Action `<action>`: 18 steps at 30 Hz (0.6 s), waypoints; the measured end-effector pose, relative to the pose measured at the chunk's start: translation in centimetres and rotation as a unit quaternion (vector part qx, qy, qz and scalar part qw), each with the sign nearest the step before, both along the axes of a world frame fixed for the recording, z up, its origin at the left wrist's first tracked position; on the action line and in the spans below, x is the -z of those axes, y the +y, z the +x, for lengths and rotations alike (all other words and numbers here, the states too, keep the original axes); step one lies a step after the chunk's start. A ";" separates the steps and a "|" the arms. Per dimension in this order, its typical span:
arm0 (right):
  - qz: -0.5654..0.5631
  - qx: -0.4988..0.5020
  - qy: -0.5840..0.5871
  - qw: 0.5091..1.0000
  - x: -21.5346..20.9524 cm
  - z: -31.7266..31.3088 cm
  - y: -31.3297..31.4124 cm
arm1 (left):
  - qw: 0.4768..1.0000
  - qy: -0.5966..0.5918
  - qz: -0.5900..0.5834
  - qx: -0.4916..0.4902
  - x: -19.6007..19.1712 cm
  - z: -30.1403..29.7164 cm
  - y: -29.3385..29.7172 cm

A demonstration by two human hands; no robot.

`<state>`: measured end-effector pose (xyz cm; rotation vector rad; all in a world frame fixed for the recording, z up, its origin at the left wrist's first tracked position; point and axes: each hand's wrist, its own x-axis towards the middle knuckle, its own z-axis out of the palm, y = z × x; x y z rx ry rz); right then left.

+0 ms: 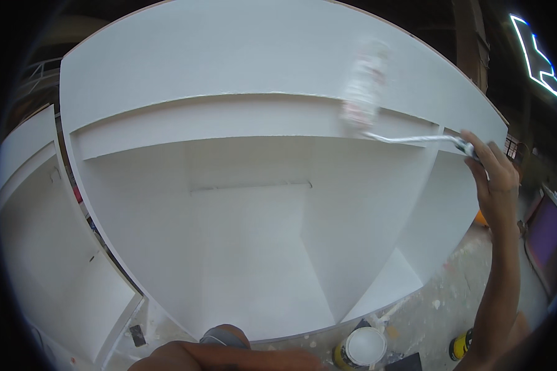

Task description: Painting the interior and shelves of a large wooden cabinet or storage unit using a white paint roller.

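Observation:
My right hand (pixel 492 167) is raised at the right, its fingers closed round the handle of a paint roller (pixel 363 86). The roller's white sleeve is blurred by motion. It lies across the upper front of a large white cabinet (pixel 247 55), over the lower edge of its top panel; whether it touches cannot be made out. A bent wire frame joins the sleeve to the handle. Along the bottom edge my left forearm (pixel 254 358) crosses low, and the left hand itself does not show. Beneath the top panel are open compartments with white inner walls.
A second white cabinet (pixel 37 229) stands close at the left, with a narrow gap between. On the stained floor are a can with a white top (pixel 365 346), a yellow-and-black can (pixel 460 345) and a dark flat piece (pixel 137 336). A purple panel (pixel 546 238) leans at the right.

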<state>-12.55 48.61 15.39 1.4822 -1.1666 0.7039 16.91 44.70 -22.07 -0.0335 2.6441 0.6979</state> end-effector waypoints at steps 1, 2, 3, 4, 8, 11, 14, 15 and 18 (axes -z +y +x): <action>0.017 -0.029 0.014 0.999 -1.0 2.4 -1.0 | 0.999 -0.037 -0.024 -0.001 -1.2 -0.1 0.2; 0.012 -0.058 0.045 0.997 -2.0 4.8 -2.0 | 0.999 -0.033 -0.026 -0.008 -1.2 -0.3 0.0; 0.008 -0.090 0.078 0.993 -3.1 7.3 -3.1 | 0.998 -0.047 -0.041 0.030 -1.0 -0.6 0.0; -0.003 -0.099 0.100 0.990 -4.0 9.8 -3.8 | 0.994 -0.060 -0.058 0.074 -0.9 -1.2 0.1; -0.036 -0.132 0.144 0.980 -5.0 19.1 -6.9 | 0.999 0.027 -0.022 0.035 -1.0 -1.0 0.2; -0.075 -0.157 0.155 0.973 -5.0 21.5 -7.3 | 1.000 0.001 -0.005 0.021 -2.2 -1.2 0.2; -0.016 -0.089 0.135 0.987 -4.6 17.5 -5.9 | 0.999 0.005 -0.029 0.026 -2.1 -1.3 0.4; -0.019 -0.114 0.132 0.984 -4.4 15.2 -5.6 | 1.000 0.012 -0.026 0.000 -2.3 -0.4 0.4; 0.024 -0.054 0.050 0.997 -2.5 7.0 -3.1 | 1.000 -0.005 -0.022 -0.016 -4.1 0.7 0.4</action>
